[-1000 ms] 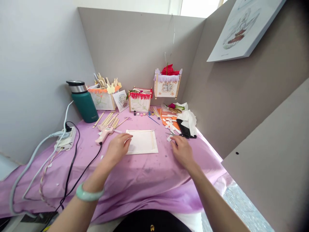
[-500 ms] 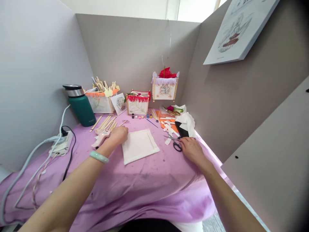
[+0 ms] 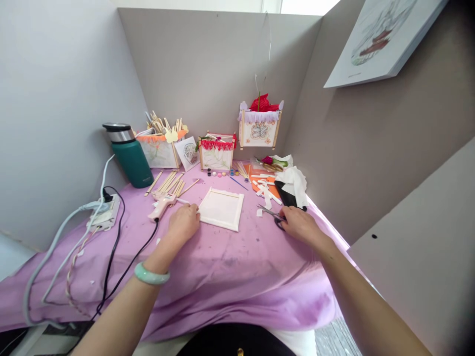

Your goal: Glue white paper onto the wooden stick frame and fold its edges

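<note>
Plainly, our two hands are well apart over the purple cloth (image 3: 230, 267) — our left hand (image 3: 184, 222) bends its fingers at the left edge of the white panel (image 3: 221, 208), though we cannot tell whether they grip it. Our right hand (image 3: 301, 225) is at the dark handles of the scissors (image 3: 271, 213) (blades pointing leftward), its hold hidden from us — and the panel lies flat between both hands.
</note>
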`<state>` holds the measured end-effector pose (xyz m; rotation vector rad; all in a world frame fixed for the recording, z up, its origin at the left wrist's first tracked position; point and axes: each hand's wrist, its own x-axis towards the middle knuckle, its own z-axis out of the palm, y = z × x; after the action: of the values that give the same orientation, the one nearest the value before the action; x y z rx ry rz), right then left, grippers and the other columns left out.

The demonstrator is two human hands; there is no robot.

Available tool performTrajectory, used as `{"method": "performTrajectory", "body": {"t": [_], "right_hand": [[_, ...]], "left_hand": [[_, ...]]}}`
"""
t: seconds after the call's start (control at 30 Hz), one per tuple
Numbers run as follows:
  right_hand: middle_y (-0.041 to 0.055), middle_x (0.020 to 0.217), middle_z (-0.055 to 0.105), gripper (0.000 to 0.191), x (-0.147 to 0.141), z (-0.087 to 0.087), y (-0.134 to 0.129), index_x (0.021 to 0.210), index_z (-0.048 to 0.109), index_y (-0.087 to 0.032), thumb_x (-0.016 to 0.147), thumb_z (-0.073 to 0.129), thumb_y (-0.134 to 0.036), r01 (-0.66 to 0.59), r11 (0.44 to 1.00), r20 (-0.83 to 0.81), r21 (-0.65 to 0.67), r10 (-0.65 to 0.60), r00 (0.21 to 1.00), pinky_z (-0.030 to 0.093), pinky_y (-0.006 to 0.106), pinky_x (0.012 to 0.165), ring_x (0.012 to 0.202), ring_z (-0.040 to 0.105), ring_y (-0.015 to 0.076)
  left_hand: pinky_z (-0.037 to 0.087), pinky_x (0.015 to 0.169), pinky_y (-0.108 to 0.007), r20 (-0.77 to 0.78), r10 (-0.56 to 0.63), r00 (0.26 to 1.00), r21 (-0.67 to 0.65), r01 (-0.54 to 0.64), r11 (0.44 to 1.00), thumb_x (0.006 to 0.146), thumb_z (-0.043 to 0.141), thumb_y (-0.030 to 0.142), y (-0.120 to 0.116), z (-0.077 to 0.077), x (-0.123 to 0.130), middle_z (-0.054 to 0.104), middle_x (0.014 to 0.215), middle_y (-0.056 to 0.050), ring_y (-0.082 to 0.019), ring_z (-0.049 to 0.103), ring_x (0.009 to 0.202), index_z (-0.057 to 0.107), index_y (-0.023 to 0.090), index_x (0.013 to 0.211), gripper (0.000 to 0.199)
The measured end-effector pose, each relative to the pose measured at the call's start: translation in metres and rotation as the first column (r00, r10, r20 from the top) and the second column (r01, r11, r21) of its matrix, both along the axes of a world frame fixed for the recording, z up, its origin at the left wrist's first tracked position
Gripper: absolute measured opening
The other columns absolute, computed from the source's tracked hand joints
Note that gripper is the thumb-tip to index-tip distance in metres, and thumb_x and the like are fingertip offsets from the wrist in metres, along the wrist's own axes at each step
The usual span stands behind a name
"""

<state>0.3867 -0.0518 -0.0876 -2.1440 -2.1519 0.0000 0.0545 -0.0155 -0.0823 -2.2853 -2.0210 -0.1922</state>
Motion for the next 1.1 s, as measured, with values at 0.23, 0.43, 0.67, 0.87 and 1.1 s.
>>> {"method": "performTrajectory", "body": {"t": [0.23,0.43,0.67,0.87,1.1], "right_hand": [[0.0041,0.092,0.063,0.014,0.009,0.004,-0.033,0.09,0.056,-0.02,0.079,0.048,-0.022,0.02,1.0,-0.097,0.006,-0.019,0.995,0.033,0.027,0.06,0.079,0.058,0.0184],[0.0029,0.095,0.066,0.019,0.01,0.005,-0.053,0.097,0.058,-0.023,0.08,0.052,-0.03,0.03,0.998,-0.115,-0.054,-0.036,0.993,0.035,0.027,0.06,0.082,0.061,0.0207],[0.001,0.096,0.067,0.029,-0.009,0.016,-0.065,0.111,0.06,-0.028,0.082,0.053,-0.03,-0.113,0.994,-0.186,0.011,0.113,0.976,0.038,0.027,0.068,0.086,0.062,0.0192],[0.0043,0.089,0.065,0.025,-0.012,0.02,-0.073,0.105,0.065,-0.024,0.083,0.054,-0.025,-0.106,0.994,-0.042,0.014,0.107,0.993,0.035,0.032,0.075,0.089,0.06,0.0219],[0.003,0.09,0.064,0.022,-0.03,0.023,-0.074,0.104,0.064,-0.025,0.083,0.06,-0.023,-0.225,0.973,-0.045,0.05,0.227,0.973,0.032,0.031,0.076,0.091,0.058,0.0202]], "left_hand": [[0.046,0.067,-0.035,0.025,0.057,0.998,-0.07,-0.055,0.996,0.082,0.042,0.016,-0.014,0.003,-0.006,0.07,0.091,-0.014,-0.029,0.066,0.089,0.06,0.014,0.101,0.027],[0.047,0.076,-0.037,0.125,-0.168,0.978,0.137,0.15,0.979,0.087,0.046,0.024,-0.038,0.006,0.021,0.067,0.097,-0.01,-0.026,0.063,0.09,0.061,0.016,0.1,0.022],[0.046,0.081,-0.031,0.169,-0.545,0.821,0.11,0.534,0.838,0.085,0.054,0.022,-0.021,-0.011,0.072,0.065,0.1,-0.006,-0.02,0.058,0.095,0.065,0.02,0.098,0.017],[0.045,0.075,-0.031,0.105,-0.51,0.854,0.076,0.505,0.86,0.086,0.047,0.017,-0.015,-0.012,0.084,0.068,0.089,-0.004,-0.02,0.06,0.09,0.066,0.02,0.087,0.02],[0.044,0.075,-0.03,0.058,-0.524,0.85,0.057,0.521,0.851,0.088,0.045,0.018,-0.013,-0.009,0.083,0.068,0.091,-0.004,-0.02,0.061,0.09,0.066,0.021,0.087,0.021]]}}
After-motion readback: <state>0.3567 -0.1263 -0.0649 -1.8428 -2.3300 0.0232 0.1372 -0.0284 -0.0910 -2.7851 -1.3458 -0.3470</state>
